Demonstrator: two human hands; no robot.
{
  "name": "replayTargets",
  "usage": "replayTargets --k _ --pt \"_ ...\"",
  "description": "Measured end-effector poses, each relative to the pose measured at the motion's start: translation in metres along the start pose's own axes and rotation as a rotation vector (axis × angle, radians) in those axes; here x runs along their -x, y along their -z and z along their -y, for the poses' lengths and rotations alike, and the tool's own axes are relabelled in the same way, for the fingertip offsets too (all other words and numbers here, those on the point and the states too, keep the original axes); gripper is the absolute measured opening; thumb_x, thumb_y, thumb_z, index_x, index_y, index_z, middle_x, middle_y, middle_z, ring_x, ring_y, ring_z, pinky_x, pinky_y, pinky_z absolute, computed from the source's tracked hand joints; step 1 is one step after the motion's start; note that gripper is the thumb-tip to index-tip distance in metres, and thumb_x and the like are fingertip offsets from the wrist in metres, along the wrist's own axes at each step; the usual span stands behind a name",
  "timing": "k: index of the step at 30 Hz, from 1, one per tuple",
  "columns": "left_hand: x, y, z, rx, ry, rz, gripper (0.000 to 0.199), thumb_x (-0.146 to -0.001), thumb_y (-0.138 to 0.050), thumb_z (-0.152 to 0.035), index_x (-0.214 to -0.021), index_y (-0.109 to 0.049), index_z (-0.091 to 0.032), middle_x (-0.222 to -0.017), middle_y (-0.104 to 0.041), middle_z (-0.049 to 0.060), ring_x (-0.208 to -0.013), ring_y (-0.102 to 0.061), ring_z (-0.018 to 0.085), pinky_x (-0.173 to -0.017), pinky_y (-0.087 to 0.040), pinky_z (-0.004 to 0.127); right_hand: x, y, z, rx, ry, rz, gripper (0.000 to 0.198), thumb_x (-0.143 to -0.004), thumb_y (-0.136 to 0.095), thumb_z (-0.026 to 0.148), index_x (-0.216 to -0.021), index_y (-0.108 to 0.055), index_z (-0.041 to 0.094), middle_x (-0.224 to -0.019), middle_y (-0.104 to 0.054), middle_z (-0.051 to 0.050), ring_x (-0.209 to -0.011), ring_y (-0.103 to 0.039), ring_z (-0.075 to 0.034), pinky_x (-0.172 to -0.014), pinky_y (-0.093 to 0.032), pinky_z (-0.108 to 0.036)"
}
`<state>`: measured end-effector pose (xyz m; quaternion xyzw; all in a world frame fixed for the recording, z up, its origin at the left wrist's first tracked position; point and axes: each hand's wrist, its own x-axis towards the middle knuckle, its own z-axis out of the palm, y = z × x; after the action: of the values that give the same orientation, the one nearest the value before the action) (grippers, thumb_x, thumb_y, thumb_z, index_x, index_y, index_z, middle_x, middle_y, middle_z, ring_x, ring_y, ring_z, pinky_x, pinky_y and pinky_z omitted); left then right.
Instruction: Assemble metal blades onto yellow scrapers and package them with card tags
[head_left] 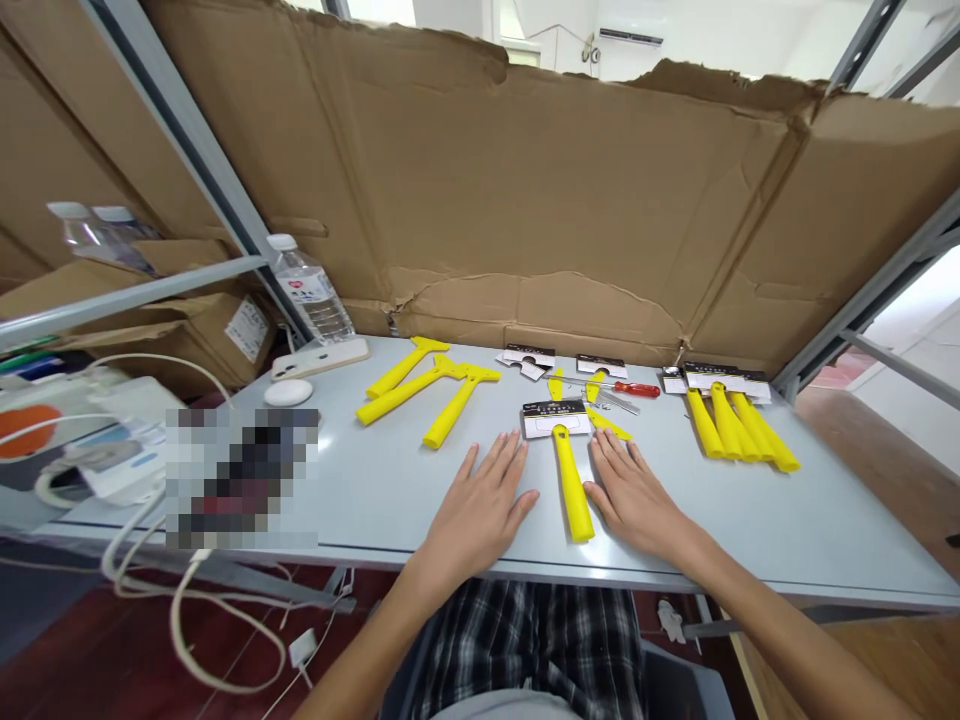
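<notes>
My left hand (484,505) lies flat on the table, fingers stretched and holding nothing. On the other side, my right hand (631,497) also rests flat and open. Between them is a yellow scraper-like handle (574,490), its head covered by a black-and-white card (556,420). The fingertips of my right hand are close to a loose yellow plate (609,424). Behind the card lie two more small yellow plates, thin metal strips (619,403) and a screwdriver (636,389) with a red handle. Three yellow T-shaped handles (454,408) lie beyond my left hand.
Several carded yellow handles (739,425) are grouped at the right. More cards (600,365) lie at the back, against a cardboard wall (525,200). At the left are a water bottle (311,295), a phone (321,358), a white round case (288,392) and cables (176,610).
</notes>
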<state>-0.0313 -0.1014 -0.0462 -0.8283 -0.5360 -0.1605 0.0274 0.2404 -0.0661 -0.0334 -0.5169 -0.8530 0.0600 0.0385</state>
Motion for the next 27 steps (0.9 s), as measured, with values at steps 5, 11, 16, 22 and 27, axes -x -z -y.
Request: replayTargets --k 5,11,16,22,27 --pt "-0.003 0.000 0.000 -0.021 0.005 0.008 0.062 -0.110 -0.030 -0.045 -0.164 -0.037 -0.015 -0.171 -0.032 0.015 -0.160 -0.029 0.029 -0.130 -0.022 0.056 -0.003 0.007 0.001 0.029 0.006 0.032 0.080 -0.105 -0.010 0.060 -0.168 -0.023 0.012 -0.172 -0.008 -0.009 -0.167 -0.008 -0.026 -0.138 -0.014 -0.056" --pt "-0.003 0.002 -0.002 -0.028 0.018 0.029 0.063 -0.110 -0.030 -0.045 -0.161 -0.041 -0.011 -0.170 -0.032 0.017 -0.160 -0.029 0.030 -0.130 -0.023 0.057 -0.007 0.010 0.008 0.039 -0.064 0.078 0.079 -0.106 -0.011 0.058 -0.168 -0.024 0.011 -0.173 -0.007 -0.007 -0.167 -0.009 -0.026 -0.138 -0.013 -0.055" --pt "-0.003 0.003 -0.003 -0.033 0.023 0.028 0.065 -0.109 -0.034 -0.047 -0.160 -0.042 -0.008 -0.170 -0.032 0.019 -0.160 -0.030 0.032 -0.129 -0.024 0.060 -0.027 0.035 0.035 0.076 -0.145 -0.056 0.070 -0.107 -0.012 0.049 -0.157 -0.045 0.013 -0.166 -0.033 -0.013 -0.160 -0.028 -0.029 -0.134 -0.013 -0.060" --pt "-0.002 0.001 -0.003 -0.037 0.021 -0.001 0.062 -0.108 -0.039 -0.046 -0.159 -0.044 -0.012 -0.169 -0.035 0.018 -0.159 -0.032 0.031 -0.128 -0.026 0.058 -0.050 0.057 0.068 0.079 -0.158 -0.075 0.063 -0.106 -0.018 0.054 -0.122 -0.066 0.018 -0.129 -0.064 -0.015 -0.128 -0.058 -0.030 -0.116 -0.041 -0.053" --pt "-0.002 -0.002 -0.001 -0.022 0.010 -0.042 0.061 -0.108 -0.039 -0.046 -0.159 -0.047 -0.013 -0.168 -0.036 0.018 -0.159 -0.033 0.032 -0.128 -0.026 0.059 -0.057 0.053 0.071 0.039 -0.259 -0.041 0.057 -0.099 -0.037 0.062 -0.135 -0.061 0.025 -0.128 -0.062 -0.013 -0.111 -0.065 -0.027 -0.096 -0.050 -0.039"
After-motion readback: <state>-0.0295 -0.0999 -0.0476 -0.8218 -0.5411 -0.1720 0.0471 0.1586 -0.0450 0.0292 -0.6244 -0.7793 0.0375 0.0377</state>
